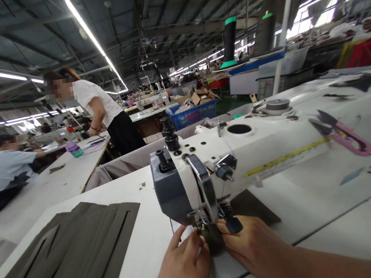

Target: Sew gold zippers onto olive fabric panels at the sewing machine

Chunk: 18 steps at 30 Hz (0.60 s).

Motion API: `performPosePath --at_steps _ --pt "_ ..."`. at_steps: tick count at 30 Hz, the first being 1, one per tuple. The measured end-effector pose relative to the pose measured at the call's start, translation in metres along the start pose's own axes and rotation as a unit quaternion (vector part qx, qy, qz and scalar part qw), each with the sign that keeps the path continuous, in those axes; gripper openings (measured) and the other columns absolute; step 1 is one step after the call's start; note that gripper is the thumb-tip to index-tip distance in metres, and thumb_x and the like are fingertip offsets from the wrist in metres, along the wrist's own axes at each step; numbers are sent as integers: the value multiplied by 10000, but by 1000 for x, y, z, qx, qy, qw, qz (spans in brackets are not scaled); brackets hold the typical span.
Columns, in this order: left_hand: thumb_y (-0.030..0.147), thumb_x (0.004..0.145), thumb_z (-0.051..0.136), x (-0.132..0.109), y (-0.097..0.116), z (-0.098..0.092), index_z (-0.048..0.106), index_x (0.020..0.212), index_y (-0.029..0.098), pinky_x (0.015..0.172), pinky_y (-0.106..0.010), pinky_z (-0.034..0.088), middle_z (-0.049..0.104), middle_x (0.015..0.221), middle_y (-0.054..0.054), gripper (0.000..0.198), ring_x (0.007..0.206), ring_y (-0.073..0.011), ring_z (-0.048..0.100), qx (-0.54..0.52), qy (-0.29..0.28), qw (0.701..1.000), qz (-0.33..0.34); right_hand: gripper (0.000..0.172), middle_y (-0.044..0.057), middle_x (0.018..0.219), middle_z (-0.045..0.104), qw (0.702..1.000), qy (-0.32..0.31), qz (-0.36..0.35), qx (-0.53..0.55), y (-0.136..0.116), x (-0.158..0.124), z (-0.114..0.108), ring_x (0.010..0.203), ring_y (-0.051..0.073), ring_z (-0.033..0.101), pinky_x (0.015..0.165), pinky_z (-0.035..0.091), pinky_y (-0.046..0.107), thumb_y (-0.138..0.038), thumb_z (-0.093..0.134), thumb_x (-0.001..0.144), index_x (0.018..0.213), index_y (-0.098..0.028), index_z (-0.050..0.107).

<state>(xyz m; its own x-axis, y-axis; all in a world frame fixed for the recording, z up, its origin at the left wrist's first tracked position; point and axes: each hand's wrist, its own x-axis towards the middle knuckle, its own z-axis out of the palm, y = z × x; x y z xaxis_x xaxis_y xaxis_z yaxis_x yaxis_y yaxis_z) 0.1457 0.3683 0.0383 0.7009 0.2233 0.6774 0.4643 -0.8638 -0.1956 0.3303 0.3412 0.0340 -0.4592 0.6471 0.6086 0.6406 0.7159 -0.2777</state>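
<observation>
A white and grey sewing machine (175,187) stands before me. Beneath its needle area is a small dark fabric piece (215,240), partly hidden by the presser parts. Fingers bent and close together, my left hand (185,262) grips the left side of this piece, near the needle. From the right, my right hand (257,244) is closed at the piece's other side; its fingertips are partly behind the machine's dark guide. More dark fabric (256,207) shows behind the right hand. Flat, dark olive fabric panels (71,263) with slits lie stacked on the table to the left.
Pink-handled thread snips (348,135) lie on the machine arm. Black thread cones (229,42) stand behind it. A blue crate (194,113) sits beyond the table. One person (104,107) stands at the neighbouring table; another person (7,161) sits at left.
</observation>
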Motion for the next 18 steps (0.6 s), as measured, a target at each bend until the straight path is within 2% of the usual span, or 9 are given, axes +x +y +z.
performPosePath --at_steps 4,10,14,18 --pt "62 894 322 4 -5 1 554 696 135 835 -322 496 573 687 -25 313 630 -119 580 8 -8 1000 1 347 22 636 603 999 35 -11 -6 2 7 0 569 128 544 579 441 221 -135 320 906 677 -177 579" --pt "59 874 339 3 -10 6 558 703 123 728 -334 521 574 725 -53 285 643 -153 563 17 -10 1000 -9 400 27 553 539 999 36 -1 -9 9 13 4 581 136 538 593 435 216 -140 298 893 574 -186 535" --pt "61 870 349 2 -12 5 562 713 121 744 -349 516 575 741 -57 271 649 -159 560 7 -20 1000 -8 362 37 596 563 999 34 14 -5 12 11 6 594 133 540 597 428 213 -127 319 869 596 -175 553" --pt "16 845 369 4 -11 2 557 709 124 765 -328 511 557 734 -49 256 701 -161 565 1 -38 999 -22 319 54 655 609 999 35 0 -3 17 9 9 627 151 562 588 420 237 -133 335 855 658 -162 586"
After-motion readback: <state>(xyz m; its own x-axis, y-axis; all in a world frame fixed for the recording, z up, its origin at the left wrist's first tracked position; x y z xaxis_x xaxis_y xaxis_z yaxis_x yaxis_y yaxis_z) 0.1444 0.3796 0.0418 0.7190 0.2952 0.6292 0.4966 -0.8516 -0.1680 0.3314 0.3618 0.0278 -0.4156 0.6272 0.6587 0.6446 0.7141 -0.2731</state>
